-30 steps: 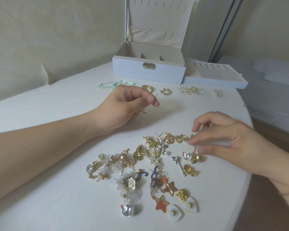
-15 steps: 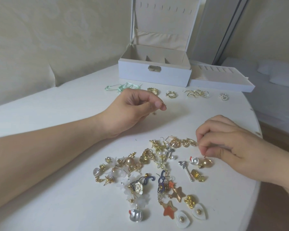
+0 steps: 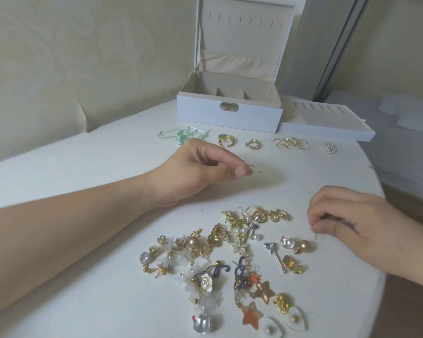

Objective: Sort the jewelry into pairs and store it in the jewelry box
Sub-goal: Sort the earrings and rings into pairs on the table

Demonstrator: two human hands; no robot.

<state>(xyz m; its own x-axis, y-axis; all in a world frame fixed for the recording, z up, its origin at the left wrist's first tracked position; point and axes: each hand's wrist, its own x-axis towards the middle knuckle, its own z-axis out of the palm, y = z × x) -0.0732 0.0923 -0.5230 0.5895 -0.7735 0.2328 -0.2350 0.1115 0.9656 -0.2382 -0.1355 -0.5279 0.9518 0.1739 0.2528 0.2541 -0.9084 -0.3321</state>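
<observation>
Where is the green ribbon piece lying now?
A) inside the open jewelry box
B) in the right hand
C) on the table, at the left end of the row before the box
C: the green ribbon piece lies on the table, left of the gold pieces, before the jewelry box.

Bench [image 3: 83,167]: jewelry box [image 3: 228,113] at the far edge, lid raised behind it; tray [image 3: 327,128] touching the box on its right. Before the box, a row running left to right: ribbon earrings [image 3: 183,134], ring [image 3: 226,140], small hoops [image 3: 253,143], wire earrings [image 3: 292,142], pearl piece [image 3: 330,148], each apart from the next. Near edge: loose jewelry heap [image 3: 230,264]. Left hand [image 3: 195,172] lies between row and heap; right hand [image 3: 352,223] lies right of the heap.
</observation>
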